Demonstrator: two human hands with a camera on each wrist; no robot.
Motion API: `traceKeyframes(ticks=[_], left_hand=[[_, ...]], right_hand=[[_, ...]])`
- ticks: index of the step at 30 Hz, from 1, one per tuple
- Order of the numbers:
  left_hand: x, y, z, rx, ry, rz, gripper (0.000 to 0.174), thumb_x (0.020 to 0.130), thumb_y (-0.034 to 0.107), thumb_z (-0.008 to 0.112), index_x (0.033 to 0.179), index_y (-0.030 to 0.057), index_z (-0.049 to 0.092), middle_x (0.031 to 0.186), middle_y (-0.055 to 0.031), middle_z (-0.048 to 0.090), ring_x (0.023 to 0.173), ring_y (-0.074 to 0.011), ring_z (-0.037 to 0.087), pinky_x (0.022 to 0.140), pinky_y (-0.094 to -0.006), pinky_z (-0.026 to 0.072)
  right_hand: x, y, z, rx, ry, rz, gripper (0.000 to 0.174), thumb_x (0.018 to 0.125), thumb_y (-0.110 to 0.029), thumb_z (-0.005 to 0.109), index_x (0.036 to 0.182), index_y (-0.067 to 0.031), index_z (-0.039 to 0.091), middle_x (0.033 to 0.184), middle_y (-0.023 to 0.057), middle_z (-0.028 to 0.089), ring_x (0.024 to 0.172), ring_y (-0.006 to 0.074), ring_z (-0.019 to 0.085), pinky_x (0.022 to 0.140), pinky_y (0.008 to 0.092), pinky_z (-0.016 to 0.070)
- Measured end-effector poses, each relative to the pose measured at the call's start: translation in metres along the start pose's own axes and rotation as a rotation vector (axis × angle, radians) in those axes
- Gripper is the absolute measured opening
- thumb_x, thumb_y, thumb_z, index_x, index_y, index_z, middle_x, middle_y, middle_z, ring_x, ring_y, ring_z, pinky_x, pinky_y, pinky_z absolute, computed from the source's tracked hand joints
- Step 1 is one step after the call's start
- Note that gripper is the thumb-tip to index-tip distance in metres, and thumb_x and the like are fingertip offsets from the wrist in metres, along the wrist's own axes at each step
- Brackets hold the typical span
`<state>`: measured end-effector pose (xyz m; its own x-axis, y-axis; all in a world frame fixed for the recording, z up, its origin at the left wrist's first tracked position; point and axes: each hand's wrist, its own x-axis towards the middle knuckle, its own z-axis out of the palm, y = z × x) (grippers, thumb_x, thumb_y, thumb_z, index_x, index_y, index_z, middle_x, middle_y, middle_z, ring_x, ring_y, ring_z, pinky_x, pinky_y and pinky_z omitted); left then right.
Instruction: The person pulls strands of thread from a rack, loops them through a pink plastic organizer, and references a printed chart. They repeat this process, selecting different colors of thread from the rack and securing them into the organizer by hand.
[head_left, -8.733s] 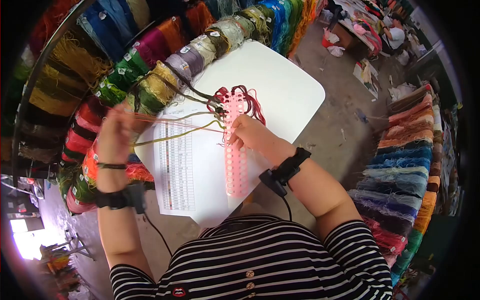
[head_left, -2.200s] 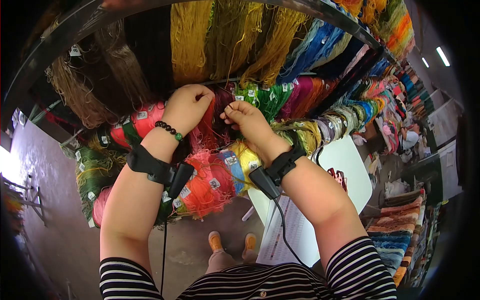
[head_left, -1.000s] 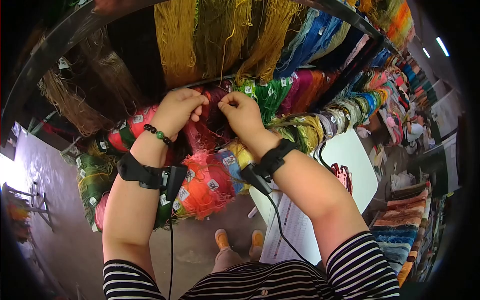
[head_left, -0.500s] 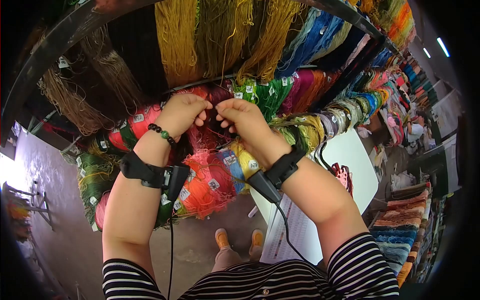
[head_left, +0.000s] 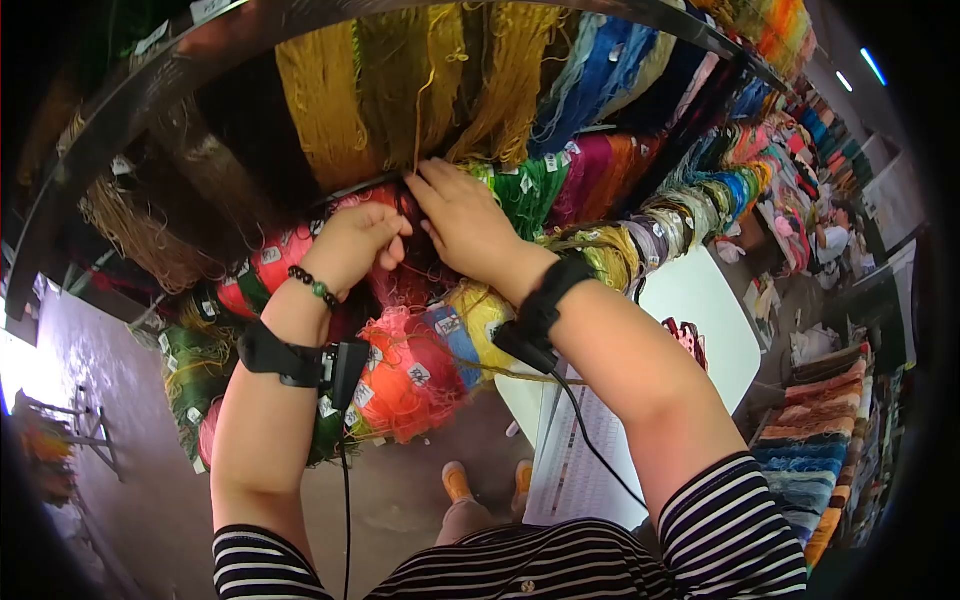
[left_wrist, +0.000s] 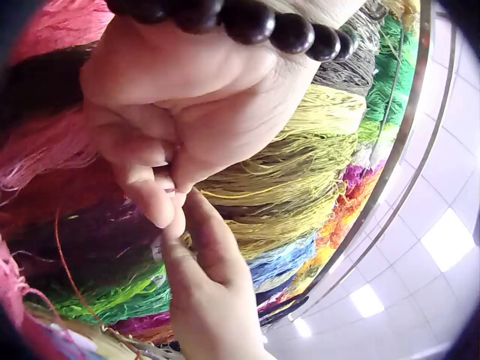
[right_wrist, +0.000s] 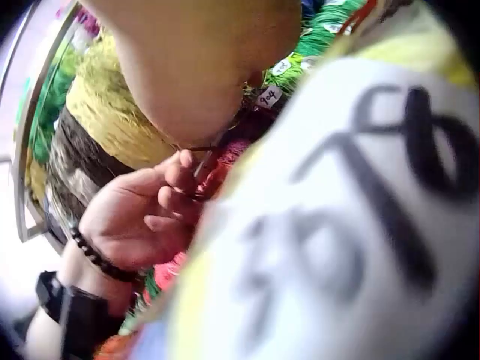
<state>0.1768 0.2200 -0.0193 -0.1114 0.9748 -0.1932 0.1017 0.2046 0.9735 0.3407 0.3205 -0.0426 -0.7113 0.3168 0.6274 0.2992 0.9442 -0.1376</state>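
Dark red yarn [head_left: 424, 262] hangs among the skeins just beneath my hands, left of the green skeins [head_left: 530, 195]. My left hand [head_left: 352, 245] pinches a thin strand [right_wrist: 201, 148] between thumb and finger; my right hand [head_left: 470, 220] reaches in beside it, fingers extended.
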Motion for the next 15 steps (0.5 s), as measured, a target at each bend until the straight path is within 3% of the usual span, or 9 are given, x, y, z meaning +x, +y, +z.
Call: traceKeyframes(ticks=[3,6,8,9,10,11,12,14,15], left_hand=[[-0.018,0.015,0.002,0.209,-0.186,0.047,0.021,0.097,0.02,0.05,0.091,0.0042,0.063,0.063,0.002,0.057,0.055,-0.0054,0.049,0.05,-0.019,0.0343],[-0.077,0.068,0.009,0.215,-0.2,0.18,0.022,0.094,0.018,0.053,0.086,0.0012,0.064,0.056,0.0022,0.05,0.051,-0.0053,0.041,0.049,-0.0215,0.0291],[-0.129,0.097,0.011,0.204,-0.003,0.207,0.025,0.092,0.018,0.054,0.075,0.0013,0.059,0.054,0.0027,0.045,0.05,-0.0052,0.037,0.048,-0.0232,0.0273],[-0.16,0.106,0.005,0.167,0.068,0.179,0.018,0.091,0.011,0.054,0.081,-0.0018,0.061,0.054,0.0011,0.048,0.05,-0.005,0.039,0.047,-0.0237,0.0286],[-0.191,0.114,0.001,0.121,0.135,0.193,0.016,0.088,0.007,0.055,0.075,-0.002,0.06,0.054,0.0003,0.047,0.048,-0.0073,0.041,0.046,-0.0254,0.0278],[-0.221,0.099,-0.007,0.546,0.327,0.596,0.018,0.085,0.007,0.054,0.069,-0.0006,0.058,0.056,-0.0015,0.048,0.048,-0.0091,0.041,0.046,-0.0258,0.03],[-0.251,0.085,-0.015,0.996,0.753,0.904,0.021,0.083,0.007,0.053,0.063,0.0008,0.055,0.058,-0.0033,0.049,0.047,-0.0109,0.041,0.045,-0.0261,0.0322],[-0.323,0.099,-0.057,0.392,0.869,0.945,0.017,0.092,0.008,0.043,0.081,0.0027,0.055,0.067,-0.0025,0.046,0.055,-0.0095,0.041,0.054,-0.0271,0.0373],[-0.364,0.099,-0.069,-0.416,1.067,0.757,0.016,0.098,0.009,0.037,0.094,0.0038,0.052,0.071,-0.0003,0.042,0.059,-0.008,0.042,0.062,-0.0264,0.0396]], right_hand=[[-0.001,0.014,0.009,-0.05,-0.139,0.013,0.052,0.079,-0.01,0.06,0.129,-0.0017,0.049,0.135,0.0142,0.048,0.129,0.0291,0.042,0.107,0.0423,0.031],[-0.001,0.016,0.011,-0.07,-0.203,0.03,0.054,0.079,-0.007,0.055,0.132,-0.0028,0.047,0.137,0.0137,0.047,0.131,0.0281,0.04,0.11,0.0422,0.0281],[0.002,0.019,0.009,-0.073,-0.226,0.03,0.055,0.079,-0.006,0.053,0.133,-0.003,0.047,0.137,0.0135,0.046,0.131,0.028,0.039,0.111,0.0422,0.0276],[0.003,0.019,0.008,-0.058,-0.241,0.037,0.055,0.079,-0.005,0.052,0.133,-0.0032,0.047,0.138,0.0133,0.046,0.131,0.0279,0.039,0.111,0.0422,0.0273],[0.003,0.019,0.008,-0.04,-0.256,0.047,0.056,0.078,-0.005,0.051,0.134,-0.0033,0.046,0.138,0.0131,0.046,0.132,0.0279,0.039,0.111,0.0422,0.027],[0.004,0.02,0.008,-0.032,-0.256,0.048,0.056,0.078,-0.005,0.052,0.134,-0.0034,0.046,0.138,0.0131,0.046,0.132,0.0278,0.039,0.111,0.0422,0.0269],[0.004,0.021,0.009,-0.023,-0.255,0.053,0.056,0.078,-0.005,0.052,0.134,-0.0035,0.046,0.138,0.0131,0.046,0.132,0.0278,0.039,0.111,0.0422,0.0268],[0.003,0.021,0.007,-0.01,-0.253,0.056,0.057,0.077,-0.004,0.055,0.133,-0.0028,0.047,0.138,0.0141,0.046,0.131,0.0288,0.039,0.111,0.0415,0.028],[0.003,0.021,0.006,-0.006,-0.25,0.052,0.058,0.075,-0.003,0.058,0.133,-0.0019,0.047,0.138,0.0151,0.045,0.131,0.0299,0.04,0.11,0.0408,0.0294]])
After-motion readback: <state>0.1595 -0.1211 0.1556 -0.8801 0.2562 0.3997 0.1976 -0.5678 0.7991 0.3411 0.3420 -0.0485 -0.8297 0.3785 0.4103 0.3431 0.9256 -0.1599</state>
